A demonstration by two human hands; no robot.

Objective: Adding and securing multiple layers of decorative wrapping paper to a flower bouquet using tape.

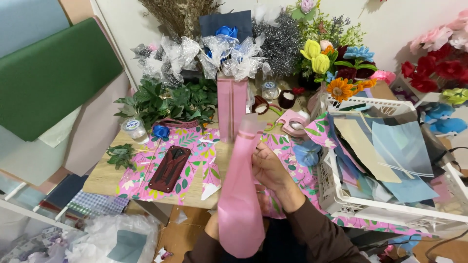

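I am watching a crowded bench [105,182], and the main risk I am judging is the long pink paper sheet [239,204] buckling or creasing, because it is being held up in the air in a loose fold, with its lower end sagging toward my lap and only its narrow top pinched. If the grip slackens, I think the sheet is going to slide down and off toward the floor, where scraps are already lying. A second risk lies beyond the grip: the tall pink wrapped bouquet [232,104], with its silvery ribbon bows and blue flower, is standing upright just behind the sheet's top, and a forward sweep of the paper could tip it into the green leaves [170,100] on its far left. To the right of the grip, the white basket [336,197] of paper offcuts is sitting close enough that an elbow swing could catch its rim. Left of the grip, the dark red phone case [169,168] is lying flat on the floral wrapping paper [195,146], well clear. As for the grip itself, my right hand [270,168] is curling closed around the right edge of the pink sheet near its upper part, fingers wrapping behind it and thumb pressing toward the front. My left hand is hiding behind the sheet, so I cannot tell whether it is closed on the paper or merely supporting it.
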